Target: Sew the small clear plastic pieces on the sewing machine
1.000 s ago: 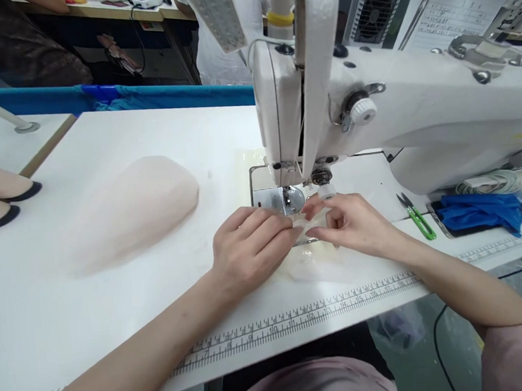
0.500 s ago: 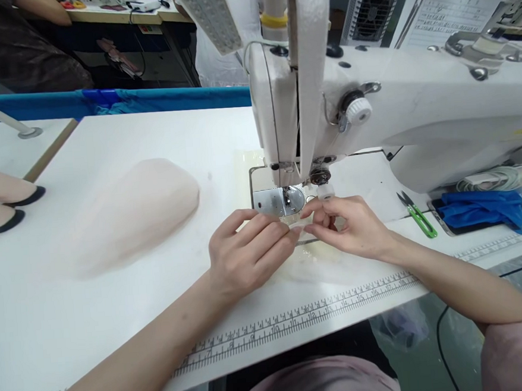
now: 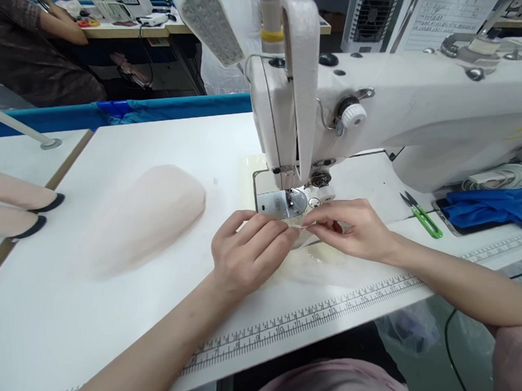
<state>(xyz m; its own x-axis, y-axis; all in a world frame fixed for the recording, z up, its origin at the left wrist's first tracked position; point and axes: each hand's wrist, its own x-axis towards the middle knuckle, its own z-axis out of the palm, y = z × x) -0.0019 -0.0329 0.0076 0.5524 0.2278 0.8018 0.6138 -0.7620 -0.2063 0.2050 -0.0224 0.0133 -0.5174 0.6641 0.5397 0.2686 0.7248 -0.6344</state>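
Both hands centre frame, just in front of the needle. Left hand (image 3: pixel 247 253) curled, fingertips pinched narrow onto the thin see-through pale-pink fabric piece (image 3: pixel 326 265). Right hand (image 3: pixel 353 231) pinches the same edge from the other side, and the tips of the two nearly meet. Fabric lies flat on the white desk (image 3: pixel 51 329), its far edge at the shiny metal needle plate (image 3: pixel 273 205) under the head of the white industrial sewing machine (image 3: pixel 416 119). Can't tell if the foot is down on it.

Reads as lining up the edge at the foot. IMO:
- light pinch only, sheer stuff stretches easily
- even tension L/R, else pucker or skew
- edges flush before anything feeds
- fingertips beside the foot, not in the needle's path
- guide flat on the plate, no lifting

Mound of pale-pink fabric (image 3: pixel 146 215) sits mid-left, well apart. Green thread snips (image 3: pixel 421 217) and crumpled blue cloth (image 3: pixel 485 208) mid-right, near the right hand but not touching.
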